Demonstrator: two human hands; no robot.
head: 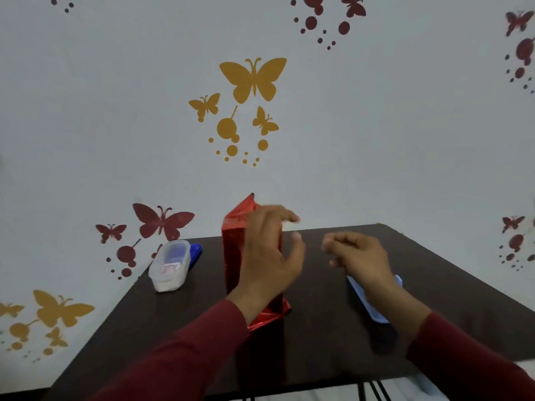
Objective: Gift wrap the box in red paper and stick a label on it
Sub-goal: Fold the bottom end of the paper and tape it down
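Your left hand (267,256) has its fingers (285,217) spread apart and fairly straight, lying against the right-hand face of the red-wrapped box (236,250), the thumb sticking out toward 3 o'clock; whether the palm presses the foil or only brushes it is blurred. Your right hand (357,256) hovers at 3 o'clock of the box, apart from it, its fingers loosely curled together at the tips; you cannot tell whether anything small is pinched there.

The box stands upright near the middle of the bench (434,273), its foil rising to a folded point at 12 o'clock and flaring into a loose flap at its foot, toward 6 o'clock. Between your two hands lies a strip of bare dark bench, and more open surface runs toward 4 o'clock, out to the right edge.

Under your right wrist, at 4 o'clock of the box, lies a flat pale blue item (367,302), partly hidden. At 9 o'clock, close to the left edge of the bench, a translucent plastic container (170,266) lies with a blue object (195,253) just behind it, touching or nearly so.

The far edge of the bench meets a pale wall (376,140) stencilled with gold and dark red butterflies. Both sleeves (185,351) are dark red.
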